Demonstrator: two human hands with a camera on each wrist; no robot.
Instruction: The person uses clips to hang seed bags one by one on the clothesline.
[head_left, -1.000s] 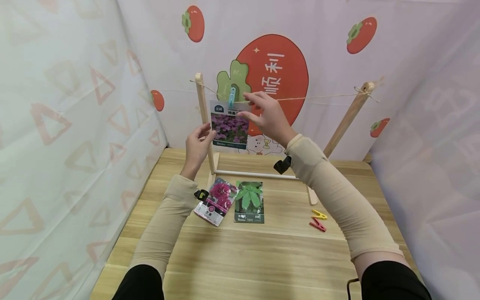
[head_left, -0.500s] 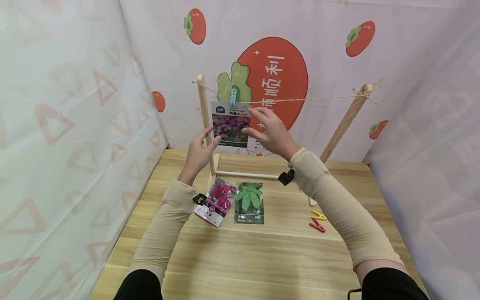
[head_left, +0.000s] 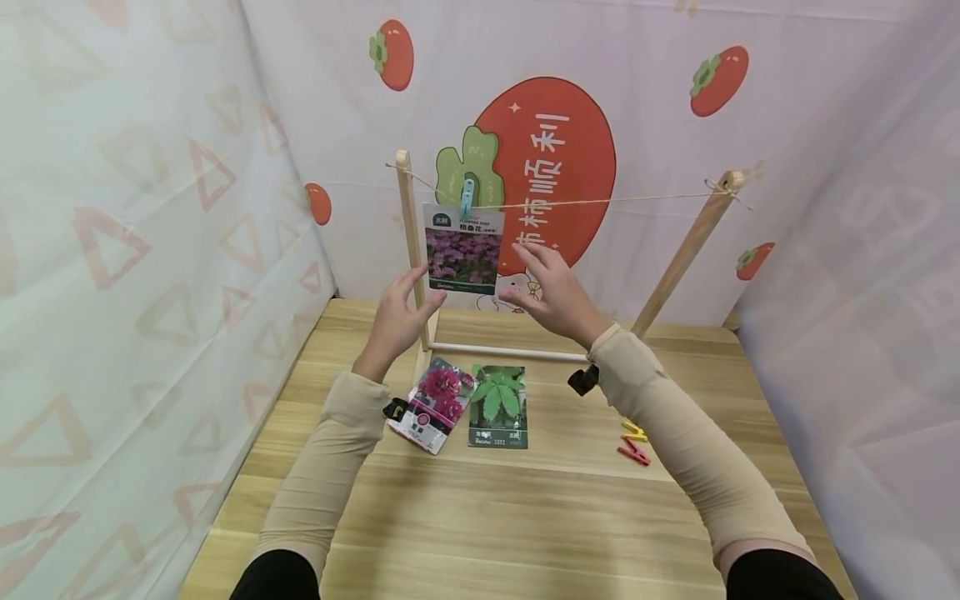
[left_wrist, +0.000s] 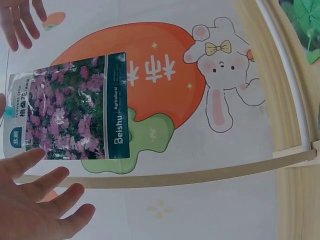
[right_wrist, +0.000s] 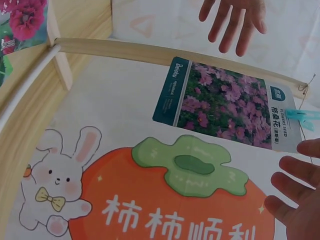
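Note:
A seed packet with purple flowers (head_left: 463, 254) hangs from a string (head_left: 592, 201), held by a light blue clothespin (head_left: 467, 198). My left hand (head_left: 397, 315) is just left of the packet's lower edge, fingers spread and holding nothing. On the other side, my right hand (head_left: 553, 290) is apart from the packet, its fingers loosely extended. Both wrist views show the packet between the two hands, with the clothespin (right_wrist: 301, 116) at its top. Below on the table lie a packet with a magenta flower (head_left: 435, 407) and a packet with green leaves (head_left: 498, 407).
The string runs between two wooden posts (head_left: 686, 250) of a frame with a white lower bar (head_left: 510, 351). A yellow clothespin (head_left: 633, 430) and a red clothespin (head_left: 634, 452) lie at the right of the wooden table (head_left: 517, 525). Printed cloth (head_left: 615, 50) encloses the back and sides.
My right hand has moved from near the string and packet top down and to the right, away from the packet. My left hand has drawn slightly down, and its fingers have spread.

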